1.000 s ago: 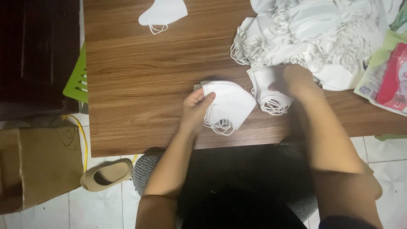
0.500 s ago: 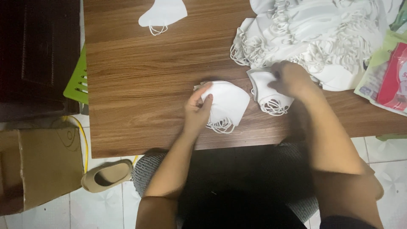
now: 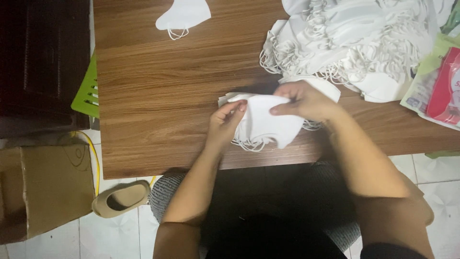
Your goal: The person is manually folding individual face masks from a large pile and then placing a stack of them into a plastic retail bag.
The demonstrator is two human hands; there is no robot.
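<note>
Upper left, one lone white face mask (image 3: 184,13) on the brown wooden table (image 3: 158,96); lower left, a cardboard box (image 3: 43,189) beside a beige slipper (image 3: 120,198).

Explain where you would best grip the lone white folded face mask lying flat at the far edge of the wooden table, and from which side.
Grip the lone white folded face mask at its broad flat body, pinching an edge from above. It lies flat on the brown wooden table with bare wood around it. Its thin ear loops trail toward the person and would likely stretch or slip.

Both forearms reach in over the bench's near edge; the left hand (image 3: 224,125) and right hand (image 3: 306,100) pinch with curled fingers, nearly meeting.
</note>
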